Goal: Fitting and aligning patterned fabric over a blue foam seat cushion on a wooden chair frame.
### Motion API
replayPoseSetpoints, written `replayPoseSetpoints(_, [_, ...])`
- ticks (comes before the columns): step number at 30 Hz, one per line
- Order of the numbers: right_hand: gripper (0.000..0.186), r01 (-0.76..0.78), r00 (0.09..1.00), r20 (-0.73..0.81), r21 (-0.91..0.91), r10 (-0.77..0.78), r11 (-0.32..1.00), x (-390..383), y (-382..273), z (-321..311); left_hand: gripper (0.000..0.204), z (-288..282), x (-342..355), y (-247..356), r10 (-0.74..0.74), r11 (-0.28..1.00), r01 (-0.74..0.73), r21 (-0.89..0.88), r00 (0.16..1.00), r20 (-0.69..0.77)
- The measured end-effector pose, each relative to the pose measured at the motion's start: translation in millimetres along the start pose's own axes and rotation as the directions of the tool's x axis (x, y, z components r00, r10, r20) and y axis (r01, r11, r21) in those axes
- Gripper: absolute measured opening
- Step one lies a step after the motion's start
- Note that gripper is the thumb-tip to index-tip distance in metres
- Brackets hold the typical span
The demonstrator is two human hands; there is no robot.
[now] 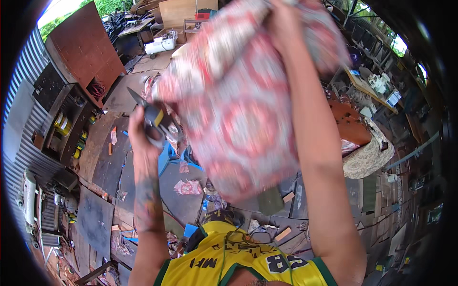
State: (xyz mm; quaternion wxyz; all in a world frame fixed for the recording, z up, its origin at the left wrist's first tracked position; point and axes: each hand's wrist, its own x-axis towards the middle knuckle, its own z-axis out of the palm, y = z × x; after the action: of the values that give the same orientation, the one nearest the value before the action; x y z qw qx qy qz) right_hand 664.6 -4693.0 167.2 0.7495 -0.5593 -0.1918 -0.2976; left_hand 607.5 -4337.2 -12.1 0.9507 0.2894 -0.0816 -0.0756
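My right hand (285, 19) is raised high and grips the top of a large red and white patterned cloth (238, 105), which hangs down in front of me and hides much of the floor. My left hand (143, 133) is closed around a utility knife (155, 118) with a dark and yellow handle; its blade points up and left, close to the cloth's left edge. Scraps of the same patterned cloth (188, 187) lie on the floor below.
A shelf unit (67, 128) with cans stands at the left by a corrugated metal wall. A rust-coloured board (88, 52) leans behind it. A patterned cushion (369, 152) lies at the right. Dark floor panels carry offcuts and a cable.
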Motion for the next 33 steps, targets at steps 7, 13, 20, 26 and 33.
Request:
replayPoseSetpoints(7, [0.073, 0.065, 0.688, 0.327, -0.916, 0.647, 0.395, -121, 173, 76, 0.026, -79, 86, 57, 0.228, 0.971, -0.205, 0.127, 0.952, -0.206])
replayPoseSetpoints(13, [0.053, 0.574, 0.781, 0.551, -0.819, 0.295, 0.012, -205, 237, -3, 0.038, -101, 9, -13, 0.065, 0.995, -0.057, 0.079, 0.992, -0.107])
replayPoseSetpoints(20, [0.035, 0.23, 0.886, 0.437, -0.707, 0.157, 0.669, -171, 190, 57, 0.07, -109, -89, -39, -0.115, 0.993, 0.118, 0.032, 0.99, -0.084])
replayPoseSetpoints(26, [0.038, 0.524, 0.731, 0.679, -0.618, 0.062, 0.587, -226, 182, 101, 0.099, -39, -99, 8, 0.036, 0.998, -0.031, -0.048, 0.994, 0.105])
replayPoseSetpoints(33, [0.049, 0.01, 0.643, 0.523, -0.736, 0.559, 0.677, -322, 148, -4, 0.112, 12, -55, -48, -0.213, 0.977, 0.194, 0.09, 0.839, 0.5])
